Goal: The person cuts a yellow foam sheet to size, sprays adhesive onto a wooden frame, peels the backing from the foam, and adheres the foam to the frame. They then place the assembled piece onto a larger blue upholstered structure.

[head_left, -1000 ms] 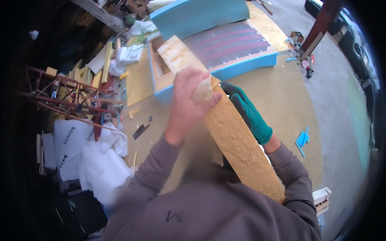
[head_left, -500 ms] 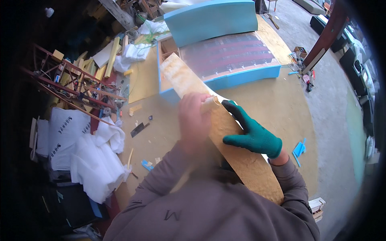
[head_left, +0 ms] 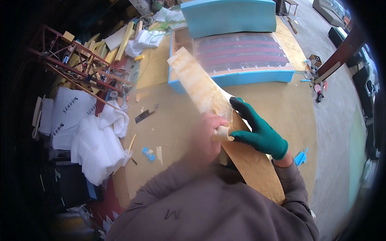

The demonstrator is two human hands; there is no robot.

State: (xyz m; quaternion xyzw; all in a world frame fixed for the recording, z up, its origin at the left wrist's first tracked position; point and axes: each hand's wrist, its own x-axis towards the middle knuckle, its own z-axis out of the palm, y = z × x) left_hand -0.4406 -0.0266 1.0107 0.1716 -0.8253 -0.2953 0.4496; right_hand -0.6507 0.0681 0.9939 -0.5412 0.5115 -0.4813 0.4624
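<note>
A long, narrow tan board [head_left: 257, 172] slants across in front of my body, its near end against my right sleeve. My bare left hand [head_left: 206, 136], partly blurred, is closed on a curled flap [head_left: 222, 133] of thin yellowish layer that is lifting off the board. Beyond the flap the board's face is pale and blotchy; on the near side it is smoother and browner. My right hand [head_left: 263, 134], in a dark green glove, grips the board's right edge, thumb over the top face beside the flap.
A blue-edged frame [head_left: 257, 77] with springs lies ahead, a blue padded panel [head_left: 229, 18] standing behind it. White wrapping [head_left: 98, 144] is heaped at left, below a red metal rack [head_left: 76, 60] with wood offcuts. A scraper-like blade [head_left: 142, 116] and scraps lie on the tan floor covering [head_left: 177, 104].
My left hand has drawn the curled flap down the board toward me, and more of the pale, blotchy face shows. The right hand still holds the board's edge.
</note>
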